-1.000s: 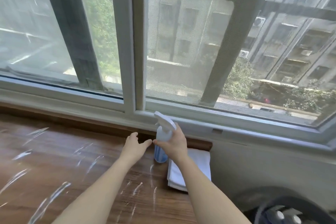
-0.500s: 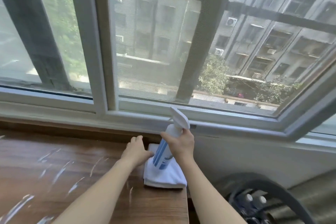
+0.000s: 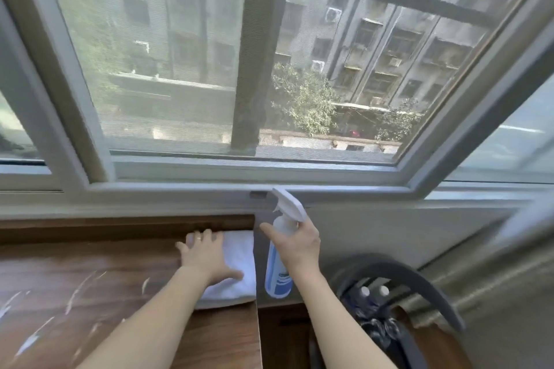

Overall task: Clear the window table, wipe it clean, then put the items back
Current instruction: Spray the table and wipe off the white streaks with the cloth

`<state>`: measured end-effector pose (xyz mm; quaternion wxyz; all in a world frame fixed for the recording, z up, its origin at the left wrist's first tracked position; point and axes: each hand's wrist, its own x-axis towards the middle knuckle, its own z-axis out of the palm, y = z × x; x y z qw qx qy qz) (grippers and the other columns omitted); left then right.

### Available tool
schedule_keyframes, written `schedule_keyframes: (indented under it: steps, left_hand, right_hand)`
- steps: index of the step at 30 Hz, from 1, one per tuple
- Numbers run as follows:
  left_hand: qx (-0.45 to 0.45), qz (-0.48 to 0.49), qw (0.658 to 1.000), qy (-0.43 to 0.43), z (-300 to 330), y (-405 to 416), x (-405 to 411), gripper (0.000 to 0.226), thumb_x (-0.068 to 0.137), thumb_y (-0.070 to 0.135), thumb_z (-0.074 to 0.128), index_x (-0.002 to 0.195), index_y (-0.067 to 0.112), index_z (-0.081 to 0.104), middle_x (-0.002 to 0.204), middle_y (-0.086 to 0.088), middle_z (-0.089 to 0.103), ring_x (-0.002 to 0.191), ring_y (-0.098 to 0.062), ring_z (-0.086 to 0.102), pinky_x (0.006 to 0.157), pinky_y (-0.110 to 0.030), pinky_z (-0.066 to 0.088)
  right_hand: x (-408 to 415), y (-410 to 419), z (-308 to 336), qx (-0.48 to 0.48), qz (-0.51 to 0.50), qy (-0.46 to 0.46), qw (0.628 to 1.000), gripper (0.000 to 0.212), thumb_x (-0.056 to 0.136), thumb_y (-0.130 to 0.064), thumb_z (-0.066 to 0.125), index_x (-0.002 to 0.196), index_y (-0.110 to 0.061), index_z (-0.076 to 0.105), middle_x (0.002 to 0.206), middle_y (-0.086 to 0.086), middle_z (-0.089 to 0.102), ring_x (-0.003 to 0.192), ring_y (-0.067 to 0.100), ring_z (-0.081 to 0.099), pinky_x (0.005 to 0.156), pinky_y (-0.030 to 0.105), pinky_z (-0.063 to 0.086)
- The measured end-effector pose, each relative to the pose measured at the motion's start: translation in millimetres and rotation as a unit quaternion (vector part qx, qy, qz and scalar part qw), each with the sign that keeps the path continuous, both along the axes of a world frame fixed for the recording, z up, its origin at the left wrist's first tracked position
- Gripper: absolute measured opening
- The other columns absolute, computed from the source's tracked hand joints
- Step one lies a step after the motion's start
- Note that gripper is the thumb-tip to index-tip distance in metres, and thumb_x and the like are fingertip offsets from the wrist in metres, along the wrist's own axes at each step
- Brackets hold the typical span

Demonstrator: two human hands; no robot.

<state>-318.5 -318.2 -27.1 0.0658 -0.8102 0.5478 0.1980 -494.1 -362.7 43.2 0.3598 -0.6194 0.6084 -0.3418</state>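
Observation:
My right hand [image 3: 298,244] grips the neck of a white and blue spray bottle [image 3: 278,271] and holds it in the air just past the right edge of the wooden window table [image 3: 120,293]. Its white trigger head points up and to the left. My left hand [image 3: 207,255] lies flat, fingers spread, on a folded white cloth [image 3: 236,281] at the table's far right corner. White streaks mark the table's left part.
The window frame and sill [image 3: 209,189] run along the table's far side. To the right of the table stands a dark round-rimmed basket [image 3: 419,284] holding bottles [image 3: 373,292]. A grey wall lies beyond it.
The spray bottle was lifted off the cloth and carried right, past the table edge. My left hand moved from beside the bottle onto the cloth. The view swung right.

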Motion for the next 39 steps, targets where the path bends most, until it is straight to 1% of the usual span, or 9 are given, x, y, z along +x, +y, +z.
schedule_keyframes:
  steps: [4,9,16,19,23,26,29,33,39]
  left_hand:
    - [-0.003,-0.020,0.999,-0.033,-2,-6,-9,0.121,0.064,0.089,0.051,0.156,0.018,0.014,0.156,-0.007,0.025,0.145,-0.031,0.021,0.112,-0.065,0.018]
    - [-0.026,-0.020,0.999,-0.019,-11,-15,-17,0.116,0.058,0.090,0.054,0.144,0.015,0.034,0.146,-0.006,0.036,0.138,-0.027,0.031,0.115,-0.057,0.017]
    - [-0.024,-0.007,1.000,-0.002,-18,-14,-15,0.108,0.052,0.089,0.059,0.134,0.021,0.042,0.137,-0.004,0.048,0.128,-0.027,0.041,0.105,-0.045,0.033]
    - [-0.021,-0.021,0.999,0.017,-17,-13,-18,0.096,0.056,0.078,0.065,0.131,0.023,0.043,0.135,-0.001,0.049,0.128,-0.024,0.043,0.103,-0.044,0.035]
    - [-0.022,-0.040,0.998,0.050,-16,-16,-28,0.089,0.057,0.064,0.070,0.131,0.029,0.037,0.130,0.003,0.052,0.124,-0.024,0.046,0.099,-0.046,0.034]
    - [-0.015,-0.037,0.999,0.011,-15,-19,-40,0.094,0.062,0.074,0.064,0.138,0.025,0.039,0.136,0.000,0.049,0.131,-0.025,0.043,0.108,-0.057,0.027]
    - [-0.021,-0.013,0.999,-0.023,-21,-18,-51,0.098,0.065,0.085,0.057,0.137,0.021,0.041,0.139,-0.001,0.050,0.133,-0.024,0.042,0.110,-0.054,0.025]
    - [-0.026,-0.021,0.999,-0.003,-25,-21,-48,0.077,0.073,0.068,0.067,0.128,0.020,0.043,0.130,-0.002,0.059,0.122,-0.024,0.053,0.097,-0.038,0.038]
    - [-0.042,-0.036,0.998,0.023,-8,-12,-24,0.063,0.071,0.058,0.071,0.114,0.021,0.043,0.117,0.000,0.065,0.112,-0.024,0.061,0.083,-0.035,0.040]
  right_hand:
    - [-5,-6,-8,0.005,-0.004,0.004,1.000,0.031,0.084,-0.052,0.074,0.104,-0.029,0.067,0.094,-0.010,0.070,0.094,0.015,0.066,0.088,0.037,0.053]
    - [-11,-10,-16,0.047,0.021,0.031,0.998,0.027,0.088,-0.050,0.069,0.104,-0.028,0.066,0.091,-0.009,0.067,0.092,0.015,0.065,0.086,0.036,0.053]
    - [-16,-12,-24,0.082,0.040,0.030,0.995,0.022,0.083,-0.045,0.073,0.102,-0.034,0.067,0.094,-0.012,0.066,0.092,0.012,0.062,0.088,0.038,0.054]
    - [-14,-16,-24,0.090,0.060,0.051,0.993,0.015,0.084,-0.043,0.072,0.092,-0.038,0.060,0.098,-0.009,0.063,0.093,0.015,0.061,0.087,0.040,0.054]
    - [-9,-21,-28,0.093,0.091,0.105,0.986,0.021,0.086,-0.043,0.070,0.098,-0.029,0.060,0.103,-0.003,0.057,0.093,0.019,0.060,0.081,0.036,0.052]
    - [-7,-21,-27,0.117,0.097,0.056,0.987,0.017,0.088,-0.029,0.071,0.100,-0.023,0.060,0.108,0.001,0.054,0.094,0.019,0.059,0.075,0.028,0.049]
    - [-7,-16,-30,0.112,0.105,0.038,0.987,0.021,0.087,-0.020,0.070,0.106,-0.022,0.061,0.108,-0.002,0.057,0.095,0.016,0.059,0.073,0.024,0.046]
    - [-15,-8,-30,0.090,0.094,0.021,0.991,0.015,0.086,-0.024,0.072,0.097,-0.027,0.062,0.091,-0.004,0.064,0.082,0.012,0.057,0.069,0.021,0.044]
    - [-9,2,-11,0.064,0.106,0.017,0.992,0.020,0.082,-0.032,0.077,0.087,-0.019,0.061,0.088,0.004,0.067,0.078,0.017,0.060,0.067,0.026,0.046]
